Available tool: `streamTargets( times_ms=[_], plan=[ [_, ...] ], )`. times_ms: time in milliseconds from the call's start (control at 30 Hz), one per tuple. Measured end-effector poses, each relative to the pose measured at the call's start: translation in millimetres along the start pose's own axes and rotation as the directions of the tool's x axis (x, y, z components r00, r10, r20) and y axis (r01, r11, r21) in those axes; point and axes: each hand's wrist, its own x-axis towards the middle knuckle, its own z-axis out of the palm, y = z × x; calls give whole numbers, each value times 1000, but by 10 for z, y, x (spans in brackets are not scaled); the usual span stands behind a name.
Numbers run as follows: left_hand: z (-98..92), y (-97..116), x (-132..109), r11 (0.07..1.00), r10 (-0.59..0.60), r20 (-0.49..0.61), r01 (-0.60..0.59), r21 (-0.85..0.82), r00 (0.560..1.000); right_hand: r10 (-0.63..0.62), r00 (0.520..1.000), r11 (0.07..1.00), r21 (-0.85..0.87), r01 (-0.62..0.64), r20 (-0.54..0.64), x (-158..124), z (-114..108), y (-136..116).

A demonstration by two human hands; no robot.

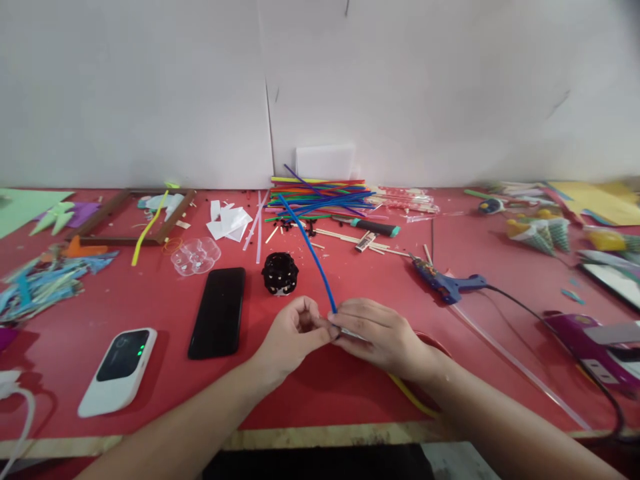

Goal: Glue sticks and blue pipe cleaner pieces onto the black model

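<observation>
A long blue pipe cleaner (313, 250) rises at a slant from between my two hands, its lower end hidden by fingers. My left hand (295, 337) is closed, thumb and forefinger pinched at that lower end. Against it lies my right hand (375, 330), fingers bent together around a thin silver-grey thing (355, 335) that is mostly covered, so its kind is unclear. Just beyond my left hand sits a small black fuzzy ball-shaped piece (280, 273) with pale spots. Under my right wrist a yellow pipe cleaner (415, 398) curves on the red table (300, 407).
Coloured pipe cleaners (320, 199) are heaped by the wall, near a utility knife (375, 227). A black phone (217, 313) and a white device (119, 373) lie left. On the right are a blue glue gun (445, 280) with its cord and a clear glue stick (520, 367).
</observation>
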Motion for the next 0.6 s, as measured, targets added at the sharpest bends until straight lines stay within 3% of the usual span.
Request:
streamTargets(
  times_ms=[300,467,600],
  plan=[
    [-14,62,-56,989,-146,-20,146,5,989,-28,999,999,-33,27,-25,-18,-9,31],
    [-29,43,-68,977,-197,12,197,-87,980,-25,999,999,-33,23,-44,-27,-10,21],
    [-29,-5,-55,944,-238,98,254,-209,966,-46,998,999,21,46,-37,-58,7,6]
  ],
)
